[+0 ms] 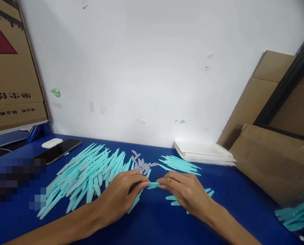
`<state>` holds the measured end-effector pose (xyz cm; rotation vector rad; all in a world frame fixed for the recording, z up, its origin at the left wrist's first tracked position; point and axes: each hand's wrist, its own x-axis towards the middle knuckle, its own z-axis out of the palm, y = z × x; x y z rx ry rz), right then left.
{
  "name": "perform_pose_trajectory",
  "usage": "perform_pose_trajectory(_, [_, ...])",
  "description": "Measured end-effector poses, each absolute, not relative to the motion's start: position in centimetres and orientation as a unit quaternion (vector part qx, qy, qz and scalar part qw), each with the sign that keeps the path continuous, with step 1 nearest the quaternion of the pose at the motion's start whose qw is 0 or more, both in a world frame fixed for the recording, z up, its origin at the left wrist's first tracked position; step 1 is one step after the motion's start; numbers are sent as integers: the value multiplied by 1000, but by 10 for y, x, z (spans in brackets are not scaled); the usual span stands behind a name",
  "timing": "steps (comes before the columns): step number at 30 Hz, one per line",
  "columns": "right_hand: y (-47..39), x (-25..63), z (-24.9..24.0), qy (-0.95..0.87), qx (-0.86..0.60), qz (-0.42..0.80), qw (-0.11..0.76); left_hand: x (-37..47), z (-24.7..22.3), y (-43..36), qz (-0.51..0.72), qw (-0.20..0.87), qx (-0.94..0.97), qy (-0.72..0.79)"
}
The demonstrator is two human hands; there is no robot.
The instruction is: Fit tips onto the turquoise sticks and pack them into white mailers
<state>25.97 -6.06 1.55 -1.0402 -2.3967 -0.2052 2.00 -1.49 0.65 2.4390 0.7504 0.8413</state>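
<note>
Both my hands meet above the front middle of the table. My left hand (127, 190) pinches one end of a thin turquoise plastic piece (153, 185), and my right hand (185, 189) pinches its other end. Only the piece's middle shows between my fingertips. To the left of my left hand spreads a big heap of long, knife-shaped turquoise pieces (82, 173). Just beyond my hands lie small grey tapered pieces (141, 165). Behind my right hand is a neater batch of turquoise pieces (180, 164). A few more turquoise pieces (173, 198) lie partly hidden under my right hand.
On the blue table (147, 224), a phone (60, 151) and a white case (52, 143) lie at far left. A white stack of sheets (205, 153) rests against the wall. Cardboard (264, 166) stands at right, near more turquoise pieces (299, 214). A carton (14, 75) stands left.
</note>
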Motion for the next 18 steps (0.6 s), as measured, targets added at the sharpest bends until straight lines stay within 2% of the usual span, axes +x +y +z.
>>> perform_pose_trajectory(5, [-61,258,19,-887,-407,-69,209,16,3,-19,266,121,928,231])
perform_pose_trajectory(10, [-51,277,23,-846,-492,-146,145,7,8,-3,298,19,928,225])
perform_pose_trajectory(14, [-44,293,23,-801,-547,-199,137,-2,12,18,288,-90,906,296])
perform_pose_trajectory(18, [-44,294,22,-796,-556,-185,152,-8,13,28,252,-147,878,380])
